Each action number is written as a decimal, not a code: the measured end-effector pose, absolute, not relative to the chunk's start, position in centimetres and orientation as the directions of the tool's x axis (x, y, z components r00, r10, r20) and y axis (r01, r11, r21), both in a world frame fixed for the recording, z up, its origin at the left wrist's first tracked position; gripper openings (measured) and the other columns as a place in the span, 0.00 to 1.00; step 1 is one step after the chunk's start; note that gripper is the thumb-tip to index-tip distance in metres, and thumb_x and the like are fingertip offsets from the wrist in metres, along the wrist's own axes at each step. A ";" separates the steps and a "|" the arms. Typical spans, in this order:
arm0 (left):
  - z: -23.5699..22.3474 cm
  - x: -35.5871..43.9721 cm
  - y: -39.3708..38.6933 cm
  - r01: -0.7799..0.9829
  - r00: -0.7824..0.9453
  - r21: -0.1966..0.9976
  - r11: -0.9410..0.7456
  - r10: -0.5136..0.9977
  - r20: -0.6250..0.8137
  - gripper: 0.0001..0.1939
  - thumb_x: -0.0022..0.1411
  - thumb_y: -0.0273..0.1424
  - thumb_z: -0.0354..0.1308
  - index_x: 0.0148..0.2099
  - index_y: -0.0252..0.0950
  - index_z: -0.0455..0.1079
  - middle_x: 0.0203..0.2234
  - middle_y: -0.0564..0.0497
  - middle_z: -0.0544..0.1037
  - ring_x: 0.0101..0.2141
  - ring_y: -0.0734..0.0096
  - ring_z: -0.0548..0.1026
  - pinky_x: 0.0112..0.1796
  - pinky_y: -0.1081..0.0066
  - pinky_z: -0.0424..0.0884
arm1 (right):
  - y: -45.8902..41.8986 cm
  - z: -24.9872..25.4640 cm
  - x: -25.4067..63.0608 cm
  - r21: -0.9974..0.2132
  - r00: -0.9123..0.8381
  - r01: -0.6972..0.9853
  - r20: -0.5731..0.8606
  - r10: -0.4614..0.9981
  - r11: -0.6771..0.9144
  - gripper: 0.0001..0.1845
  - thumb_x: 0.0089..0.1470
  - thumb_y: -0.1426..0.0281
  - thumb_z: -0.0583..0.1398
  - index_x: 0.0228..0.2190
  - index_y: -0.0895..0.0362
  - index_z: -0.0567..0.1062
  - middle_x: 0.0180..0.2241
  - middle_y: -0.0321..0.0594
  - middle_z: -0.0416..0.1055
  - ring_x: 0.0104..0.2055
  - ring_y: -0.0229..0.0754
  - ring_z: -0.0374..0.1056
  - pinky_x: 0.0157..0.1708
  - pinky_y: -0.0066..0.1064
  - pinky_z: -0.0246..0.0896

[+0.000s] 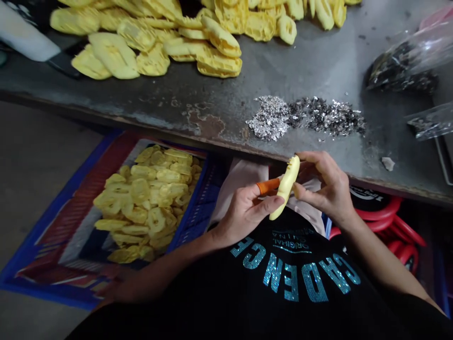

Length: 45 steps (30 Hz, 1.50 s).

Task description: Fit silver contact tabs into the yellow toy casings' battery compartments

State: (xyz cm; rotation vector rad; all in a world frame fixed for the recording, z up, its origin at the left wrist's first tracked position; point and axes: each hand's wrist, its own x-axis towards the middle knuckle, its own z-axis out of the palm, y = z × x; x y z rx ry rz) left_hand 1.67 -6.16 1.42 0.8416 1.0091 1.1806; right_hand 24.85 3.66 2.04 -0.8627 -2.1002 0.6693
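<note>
The person's left hand [244,212], wearing an orange finger cot [268,186], and right hand [327,189] are holding a yellow foam piece [287,188] just off the counter's [300,61] near edge, fingers [302,191] clamped on it. More yellow pieces [159,47] are lying far on the counter beside silver glitter [304,118], and others [145,198] are filling a blue crate [46,290] on the floor to the left.

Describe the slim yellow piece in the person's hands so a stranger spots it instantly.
Beside the worn grey metal table, find the person's left hand and right hand. Between them is a slim yellow piece, the only one held, unlike the heaped others.
</note>
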 end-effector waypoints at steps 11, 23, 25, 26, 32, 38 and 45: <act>-4.0 -1.6 -4.1 -0.678 0.215 0.653 0.337 0.941 -0.263 0.40 0.57 0.45 0.90 0.66 0.47 0.79 0.57 0.44 0.92 0.52 0.50 0.93 0.48 0.60 0.90 | 8.7 1.3 22.6 -0.696 -0.688 0.371 0.239 0.686 0.615 0.22 0.76 0.56 0.71 0.65 0.49 0.84 0.50 0.44 0.87 0.48 0.50 0.85 0.47 0.43 0.85; -1.6 -3.3 -3.6 -0.670 -0.008 0.713 0.208 0.958 -0.287 0.36 0.65 0.54 0.83 0.69 0.49 0.84 0.59 0.42 0.92 0.49 0.48 0.92 0.38 0.65 0.89 | 12.5 -0.6 26.7 -0.240 -0.655 0.631 0.343 0.673 0.738 0.10 0.77 0.65 0.66 0.49 0.44 0.90 0.47 0.43 0.86 0.49 0.55 0.76 0.51 0.53 0.70; -1.5 -3.0 -3.5 -0.678 0.018 0.700 0.227 0.956 -0.292 0.32 0.66 0.53 0.83 0.67 0.48 0.85 0.60 0.43 0.92 0.50 0.49 0.92 0.41 0.64 0.91 | 12.0 -0.3 27.5 -0.313 -0.604 0.647 0.346 0.718 0.695 0.09 0.77 0.65 0.66 0.48 0.45 0.89 0.45 0.42 0.85 0.48 0.54 0.78 0.52 0.53 0.71; -1.5 -2.8 -3.5 -0.681 0.031 0.693 0.237 0.955 -0.296 0.31 0.66 0.53 0.83 0.66 0.48 0.86 0.60 0.43 0.92 0.51 0.49 0.92 0.43 0.63 0.91 | 12.1 -0.3 27.3 -0.338 -0.587 0.652 0.343 0.734 0.679 0.09 0.77 0.65 0.66 0.48 0.45 0.89 0.44 0.42 0.85 0.48 0.54 0.78 0.52 0.52 0.72; -1.0 -2.0 -3.0 -0.697 0.016 0.679 0.230 0.952 -0.306 0.31 0.66 0.50 0.83 0.65 0.44 0.86 0.60 0.41 0.92 0.56 0.44 0.91 0.49 0.57 0.93 | 14.6 -1.6 22.9 -0.266 -0.617 0.674 0.309 0.724 0.689 0.15 0.79 0.67 0.62 0.57 0.44 0.88 0.51 0.46 0.85 0.55 0.57 0.76 0.54 0.53 0.68; -0.9 -2.4 -3.4 -0.692 0.021 0.674 0.261 0.939 -0.342 0.42 0.60 0.52 0.88 0.70 0.43 0.83 0.64 0.38 0.90 0.61 0.43 0.90 0.57 0.54 0.92 | 13.1 -1.0 26.3 -0.320 -0.685 0.570 0.324 0.653 0.757 0.11 0.79 0.65 0.65 0.51 0.49 0.90 0.47 0.46 0.86 0.49 0.55 0.77 0.51 0.50 0.73; -0.8 -1.4 -3.3 -0.681 0.055 0.683 0.264 0.948 -0.312 0.37 0.63 0.51 0.87 0.67 0.43 0.84 0.63 0.37 0.91 0.59 0.40 0.91 0.55 0.48 0.93 | 11.3 -0.1 28.8 -0.509 -0.463 0.648 0.326 0.824 0.566 0.09 0.73 0.69 0.67 0.46 0.48 0.91 0.41 0.42 0.85 0.47 0.53 0.81 0.51 0.46 0.76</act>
